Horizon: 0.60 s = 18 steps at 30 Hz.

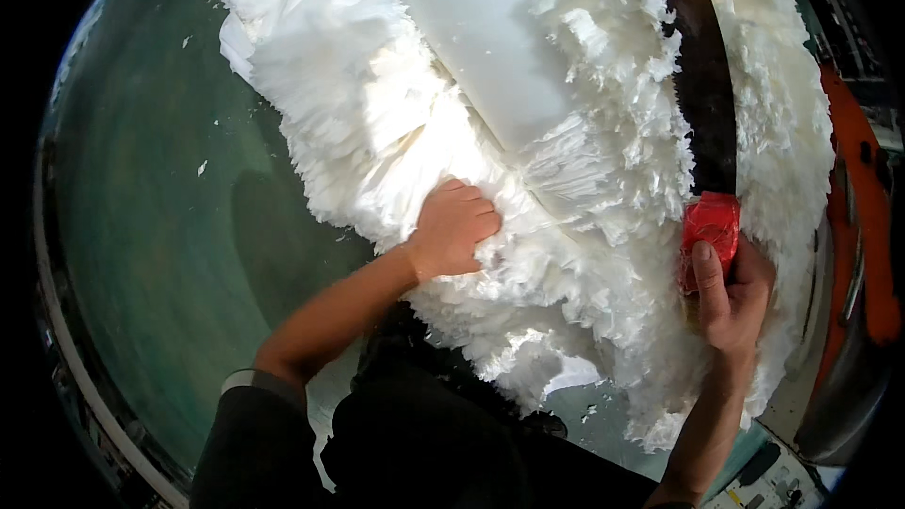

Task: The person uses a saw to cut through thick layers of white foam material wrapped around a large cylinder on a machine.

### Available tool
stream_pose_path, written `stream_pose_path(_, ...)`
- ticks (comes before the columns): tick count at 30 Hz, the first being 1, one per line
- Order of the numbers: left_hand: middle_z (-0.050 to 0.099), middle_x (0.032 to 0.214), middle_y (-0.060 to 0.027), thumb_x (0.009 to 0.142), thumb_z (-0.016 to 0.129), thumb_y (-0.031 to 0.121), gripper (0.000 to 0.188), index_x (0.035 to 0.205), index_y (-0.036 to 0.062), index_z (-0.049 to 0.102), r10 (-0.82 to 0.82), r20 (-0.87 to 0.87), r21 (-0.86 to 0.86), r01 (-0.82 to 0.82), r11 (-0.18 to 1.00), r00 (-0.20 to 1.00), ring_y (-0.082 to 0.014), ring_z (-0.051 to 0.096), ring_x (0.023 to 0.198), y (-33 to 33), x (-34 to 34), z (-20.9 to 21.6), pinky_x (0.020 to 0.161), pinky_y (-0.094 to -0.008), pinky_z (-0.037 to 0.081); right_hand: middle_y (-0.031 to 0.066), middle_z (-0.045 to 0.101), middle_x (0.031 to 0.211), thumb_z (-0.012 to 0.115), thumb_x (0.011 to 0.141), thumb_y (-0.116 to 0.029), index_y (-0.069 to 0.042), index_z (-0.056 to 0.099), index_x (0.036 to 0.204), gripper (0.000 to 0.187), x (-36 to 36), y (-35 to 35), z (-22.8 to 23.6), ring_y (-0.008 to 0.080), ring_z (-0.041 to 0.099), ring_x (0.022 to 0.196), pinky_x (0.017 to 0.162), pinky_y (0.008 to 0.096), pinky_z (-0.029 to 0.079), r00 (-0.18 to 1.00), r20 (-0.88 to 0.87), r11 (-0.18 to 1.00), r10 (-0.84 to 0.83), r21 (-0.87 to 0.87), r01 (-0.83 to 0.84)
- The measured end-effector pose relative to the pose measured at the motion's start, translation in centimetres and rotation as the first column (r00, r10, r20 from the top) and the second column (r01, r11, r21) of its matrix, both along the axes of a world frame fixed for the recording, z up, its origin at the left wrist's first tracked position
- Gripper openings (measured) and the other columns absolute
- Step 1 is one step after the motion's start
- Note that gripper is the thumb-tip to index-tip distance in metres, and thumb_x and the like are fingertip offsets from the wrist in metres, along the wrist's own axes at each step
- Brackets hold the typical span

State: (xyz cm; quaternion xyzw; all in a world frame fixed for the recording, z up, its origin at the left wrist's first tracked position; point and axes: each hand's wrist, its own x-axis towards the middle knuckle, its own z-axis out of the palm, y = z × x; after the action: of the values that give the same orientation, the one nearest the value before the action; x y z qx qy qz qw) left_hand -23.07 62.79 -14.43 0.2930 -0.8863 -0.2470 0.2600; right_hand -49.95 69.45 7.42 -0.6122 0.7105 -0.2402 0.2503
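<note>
A large mass of white, ragged, layered sheet material (349, 66) spreads in front of me, with frayed, fluffy edges. A smooth white surface (490, 38) shows between its torn layers. My left hand (454, 229) is closed in a fist on the near left part, fingers dug into the white layers. At the right, my right hand (733, 297) is wrapped around the red-covered handle (713, 226) of a long, wide, dark blade (705, 85), thumb on top. The blade points away from me, between two ragged parts of the white mass. Its far end is out of view.
A green floor (160, 226) with small white scraps lies to the left. Orange metal parts (853, 207) of some equipment stand close by on the right. At the lower right there is a pale panel (778, 481) with dark items on it.
</note>
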Motion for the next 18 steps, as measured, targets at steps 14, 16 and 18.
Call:
stream_pose_path(14, 0.051, 0.122, -0.0077, 0.076, 0.075, 0.042, 0.053, 0.116, 0.0111, 0.056, 0.010, -0.391, -0.289, -0.134, 0.948, 0.920, -0.0253, 0.051, 0.105, 4.6, -8.6, 3.5, 0.085, -0.0411, 0.044, 0.0058, 0.061, 0.066, 0.064, 0.086, -0.050, -0.001, 0.067, 0.089, 0.049, -3.0, -1.1, 3.0, 0.0150, 0.055, 0.057, 0.056, 0.0290, 0.042, 0.993, 0.117, 0.969, 0.029, 0.242, -0.056)
stream_pose_path(16, 0.054, 0.107, -0.0089, 0.081, 0.070, 0.036, 0.034, 0.099, 0.0105, 0.057, 0.018, -0.468, -0.377, -0.218, 0.900, 0.884, -0.0254, 0.053, 0.086, 3.5, -10.0, 2.9, 0.073, -0.0402, 0.046, 0.0062, 0.061, 0.066, 0.064, 0.086, -0.050, -0.001, 0.068, 0.090, 0.050, -3.1, -1.0, 3.0, 0.0153, 0.056, 0.058, 0.056, 0.0293, 0.043, 0.992, 0.116, 0.970, 0.045, 0.231, -0.071)
stream_pose_path(18, 0.055, 0.095, -0.0089, 0.078, 0.069, 0.029, 0.028, 0.092, 0.0084, 0.058, -0.054, -0.404, -0.349, -0.099, 0.932, 0.913, -0.0264, 0.053, 0.077, 2.9, -9.5, 4.4, 0.066, -0.0385, 0.046, 0.0069, 0.062, 0.068, 0.063, 0.087, -0.049, 0.000, 0.068, 0.093, 0.050, -3.5, -1.0, 2.8, 0.0155, 0.058, 0.060, 0.057, 0.0294, 0.044, 0.991, 0.114, 0.966, 0.063, 0.243, -0.089)
